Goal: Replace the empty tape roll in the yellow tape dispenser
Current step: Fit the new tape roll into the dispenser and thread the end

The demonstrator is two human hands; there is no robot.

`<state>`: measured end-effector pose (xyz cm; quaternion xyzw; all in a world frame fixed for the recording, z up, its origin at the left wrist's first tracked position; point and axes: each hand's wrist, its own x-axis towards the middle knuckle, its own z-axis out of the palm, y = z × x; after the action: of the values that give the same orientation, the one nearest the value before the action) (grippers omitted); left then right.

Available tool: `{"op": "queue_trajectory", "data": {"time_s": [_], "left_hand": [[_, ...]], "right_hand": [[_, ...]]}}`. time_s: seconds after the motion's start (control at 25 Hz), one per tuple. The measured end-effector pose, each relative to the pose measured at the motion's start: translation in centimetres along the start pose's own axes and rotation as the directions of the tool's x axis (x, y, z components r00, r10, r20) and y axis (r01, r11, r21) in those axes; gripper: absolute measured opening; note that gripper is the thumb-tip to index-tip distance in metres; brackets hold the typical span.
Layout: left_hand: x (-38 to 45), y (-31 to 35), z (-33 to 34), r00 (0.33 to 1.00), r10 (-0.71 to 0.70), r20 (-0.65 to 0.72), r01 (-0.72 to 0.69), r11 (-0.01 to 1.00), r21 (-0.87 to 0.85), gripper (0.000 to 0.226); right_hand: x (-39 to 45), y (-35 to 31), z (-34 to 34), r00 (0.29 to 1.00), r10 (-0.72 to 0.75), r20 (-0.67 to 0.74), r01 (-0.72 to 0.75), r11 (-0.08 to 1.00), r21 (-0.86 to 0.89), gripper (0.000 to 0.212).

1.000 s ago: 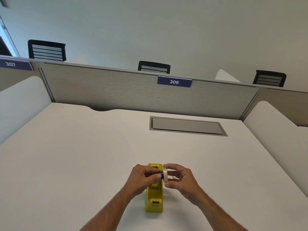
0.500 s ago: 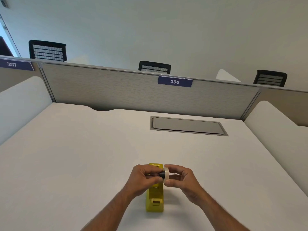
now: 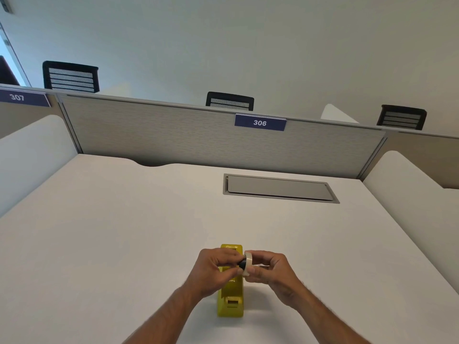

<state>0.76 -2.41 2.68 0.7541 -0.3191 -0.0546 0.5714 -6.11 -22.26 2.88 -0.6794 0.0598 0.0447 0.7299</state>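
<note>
— Hands first: state of each?

— Left hand [image 3: 215, 268], fingers curled, pinching a small black hub [image 3: 242, 263] at its fingertips. Right hand [image 3: 269, 270], thumb and fingers curled round the rim of a pale tape roll [image 3: 248, 263]. Both closed on something, neither free.

— Hub and roll, how placed to each other?

— Touching, hub at the roll's left face, apparently seated in or entering the core. Cannot tell how deep. Roll held on edge, its axis running left to right, from one hand to the other.

— Yellow tape dispenser [image 3: 230, 302]?

— Standing on the worktop [image 3: 124, 232] directly beneath and between both hands, partly hidden by the left one. Long axis running away from the person; one end poking out beyond the knuckles, the other end close to the wrists. Cradle under the left fingers, not clearly visible.

— So the coming move?

— Probably a short drop straight down. Roll axis already lies across the dispenser's length, which looks right for the hub ends to meet the side slots. Equally near for both hands.
</note>
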Motion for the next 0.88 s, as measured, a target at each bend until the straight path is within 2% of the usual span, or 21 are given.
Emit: {"op": "queue_trajectory", "data": {"time_s": [0.16, 0.36, 0.52, 0.6, 0.68, 0.76, 0.88], "left_hand": [[-0.2, -0.5, 0.1, 0.999, 0.045, -0.023, -0.043, 0.995, 0.085, 0.032], [-0.1, -0.4, 0.0, 0.991, 0.136, -0.001, -0.135, 0.980, 0.144, 0.030], [0.4, -0.4, -0.1, 0.999, 0.000, -0.043, 0.002, 1.000, 0.026, 0.037], [0.7, -0.4, -0.1, 0.991, -0.131, -0.035, 0.126, 0.983, -0.131, 0.041], [1.0, -0.2, -0.3, 0.968, -0.251, -0.012, 0.238, 0.931, -0.277, 0.035], [1.1, 0.0, -0.5, 0.952, -0.305, 0.004, 0.290, 0.901, -0.322, 0.025], [1.1, 0.6, -0.3, 0.938, -0.346, -0.021, 0.323, 0.896, -0.305, 0.040]], "right_hand": [[0.0, 0.2, 0.0, 1.000, 0.028, 0.005, -0.028, 1.000, -0.002, 0.041], [0.0, -0.2, 0.1, 0.999, 0.035, 0.029, -0.034, 0.999, -0.029, 0.039], [0.2, -0.7, 0.3, 0.999, 0.002, 0.047, 0.001, 0.999, -0.052, 0.037], [0.2, -0.9, 0.5, 0.998, -0.019, 0.065, 0.020, 0.999, -0.027, 0.038], [0.3, -1.0, 0.8, 0.995, -0.037, 0.089, 0.038, 0.999, -0.004, 0.039], [0.4, -1.0, 1.0, 0.995, -0.042, 0.093, 0.041, 0.999, 0.013, 0.039], [0.5, -1.2, 1.2, 0.996, -0.034, 0.078, 0.031, 0.999, 0.032, 0.035]]}}
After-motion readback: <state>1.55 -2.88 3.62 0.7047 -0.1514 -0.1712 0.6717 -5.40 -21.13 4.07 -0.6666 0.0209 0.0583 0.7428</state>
